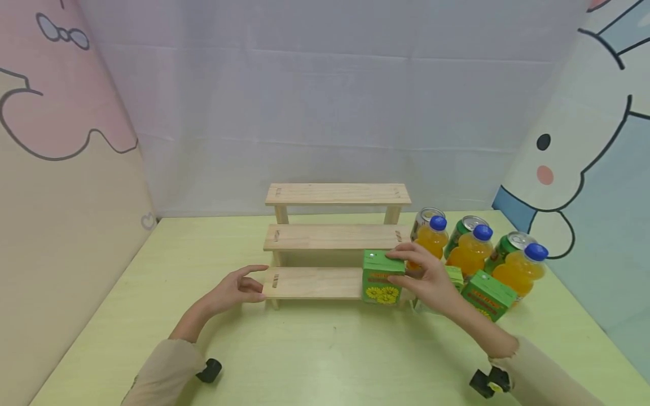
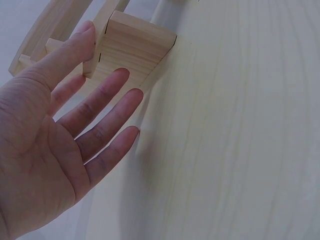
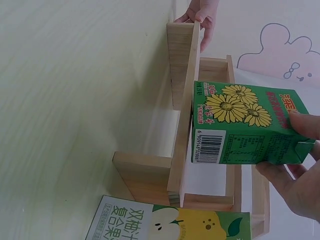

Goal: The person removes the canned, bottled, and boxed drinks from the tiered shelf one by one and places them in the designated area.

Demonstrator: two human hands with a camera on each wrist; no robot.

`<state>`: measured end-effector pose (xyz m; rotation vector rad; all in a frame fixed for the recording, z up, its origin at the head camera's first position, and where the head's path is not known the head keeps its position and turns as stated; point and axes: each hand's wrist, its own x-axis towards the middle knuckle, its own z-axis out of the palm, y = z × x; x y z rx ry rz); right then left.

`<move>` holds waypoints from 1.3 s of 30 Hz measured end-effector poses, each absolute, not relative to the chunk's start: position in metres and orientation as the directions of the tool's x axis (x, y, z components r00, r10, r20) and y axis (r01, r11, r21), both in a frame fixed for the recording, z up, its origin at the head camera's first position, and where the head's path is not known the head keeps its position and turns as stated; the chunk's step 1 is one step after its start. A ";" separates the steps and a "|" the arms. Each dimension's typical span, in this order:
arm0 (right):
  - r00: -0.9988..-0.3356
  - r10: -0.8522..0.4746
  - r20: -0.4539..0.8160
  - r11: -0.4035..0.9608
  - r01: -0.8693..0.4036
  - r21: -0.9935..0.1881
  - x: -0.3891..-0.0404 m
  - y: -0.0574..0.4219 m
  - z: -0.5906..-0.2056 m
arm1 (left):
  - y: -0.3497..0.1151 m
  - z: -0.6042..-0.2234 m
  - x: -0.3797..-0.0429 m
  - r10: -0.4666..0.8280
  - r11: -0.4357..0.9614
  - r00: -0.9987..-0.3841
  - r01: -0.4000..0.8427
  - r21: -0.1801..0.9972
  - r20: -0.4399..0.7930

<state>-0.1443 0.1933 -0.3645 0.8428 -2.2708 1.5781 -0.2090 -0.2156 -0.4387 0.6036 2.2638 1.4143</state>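
Note:
My right hand pinches a green drink carton with yellow flowers on its front. The carton stands at the right end of the lowest step of a three-tier wooden rack. In the right wrist view, the base of the green carton is right at the board, and fingertips hold its top end. My left hand is at the left end of that same step. Its fingers are loosely spread in the left wrist view, the thumb against the rack's wood, and nothing is held.
Right of the rack stand three orange drink bottles with blue caps, three cans behind them, and another green carton. A white, green and yellow juice carton lies close by the rack's right end. A cloth wall rises behind.

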 end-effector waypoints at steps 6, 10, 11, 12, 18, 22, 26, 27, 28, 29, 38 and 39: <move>-0.810 -0.309 0.499 0.257 -0.576 -0.776 -0.138 0.199 -0.365 | -0.215 -0.437 -0.208 0.557 0.395 -0.824 0.150 0.907 -0.106; -0.810 -0.317 0.493 0.246 -0.573 -0.782 -0.133 0.202 -0.364 | -0.214 -0.436 -0.208 0.556 0.392 -0.824 0.146 0.908 -0.108; -0.812 -0.317 0.490 0.244 -0.569 -0.785 -0.132 0.202 -0.364 | -0.214 -0.435 -0.208 0.558 0.391 -0.823 0.148 0.909 -0.106; -0.813 -0.317 0.488 0.243 -0.567 -0.787 -0.131 0.203 -0.365 | -0.214 -0.435 -0.208 0.556 0.391 -0.824 0.146 0.909 -0.107; -0.817 -0.319 0.480 0.235 -0.559 -0.795 -0.124 0.205 -0.367 | -0.215 -0.436 -0.209 0.555 0.391 -0.826 0.159 0.906 -0.094; -0.833 -0.321 0.451 0.256 -0.535 -0.805 -0.120 0.206 -0.369 | -0.215 -0.438 -0.210 0.558 0.384 -0.825 0.154 0.910 -0.096; -0.844 -0.326 0.425 0.285 -0.517 -0.807 -0.116 0.208 -0.371 | -0.215 -0.439 -0.209 0.561 0.374 -0.822 0.146 0.916 -0.098; -0.843 -0.330 0.424 0.285 -0.517 -0.807 -0.115 0.208 -0.372 | -0.215 -0.439 -0.209 0.562 0.373 -0.822 0.148 0.916 -0.096; -0.842 -0.333 0.424 0.282 -0.518 -0.807 -0.114 0.208 -0.373 | -0.215 -0.439 -0.209 0.562 0.372 -0.822 0.148 0.916 -0.095; -0.839 -0.339 0.426 0.279 -0.522 -0.806 -0.113 0.208 -0.373 | -0.215 -0.439 -0.209 0.561 0.372 -0.822 0.149 0.916 -0.094; -0.797 -0.378 0.472 0.215 -0.571 -0.792 -0.109 0.210 -0.383 | -0.215 -0.440 -0.209 0.561 0.374 -0.823 0.148 0.915 -0.096; -0.796 -0.378 0.472 0.212 -0.571 -0.794 -0.108 0.210 -0.384 | -0.215 -0.440 -0.209 0.560 0.375 -0.823 0.147 0.916 -0.097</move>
